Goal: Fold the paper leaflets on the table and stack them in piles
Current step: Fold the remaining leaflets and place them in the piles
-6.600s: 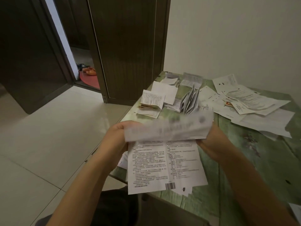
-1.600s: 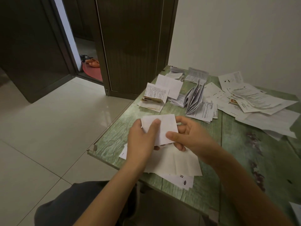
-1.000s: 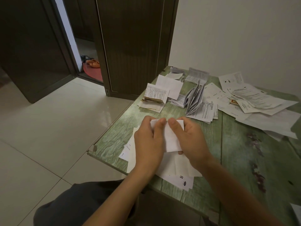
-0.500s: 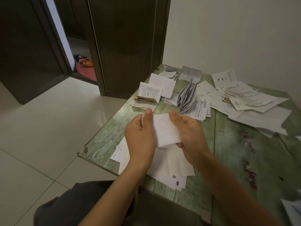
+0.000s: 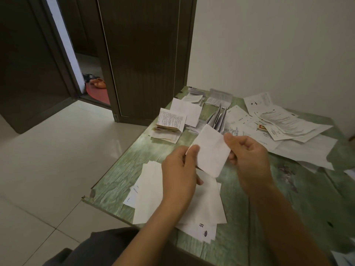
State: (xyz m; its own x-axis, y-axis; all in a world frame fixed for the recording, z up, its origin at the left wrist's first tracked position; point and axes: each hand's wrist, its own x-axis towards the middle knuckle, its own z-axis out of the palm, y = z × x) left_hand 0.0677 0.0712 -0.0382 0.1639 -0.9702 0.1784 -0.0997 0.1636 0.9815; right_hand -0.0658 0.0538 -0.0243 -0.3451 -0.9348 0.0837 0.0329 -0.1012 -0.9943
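Head view: folded leaflet (image 5: pixel 210 150) now turned askew

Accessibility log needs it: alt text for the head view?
Left hand and right hand hold a folded white leaflet by opposite edges over a green table. Flat sheets lie beneath it; a folded pile and loose leaflets lie farther back.

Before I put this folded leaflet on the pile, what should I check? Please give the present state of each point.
Folded leaflet pinched by left hand and right hand: ok.
Leaflet held clear of the table: ok.
Creases pressed flat: cannot tell.
Pile of folded leaflets in view, top free: ok.
All leaflets folded: not ok, unfolded sheets lie at the right.
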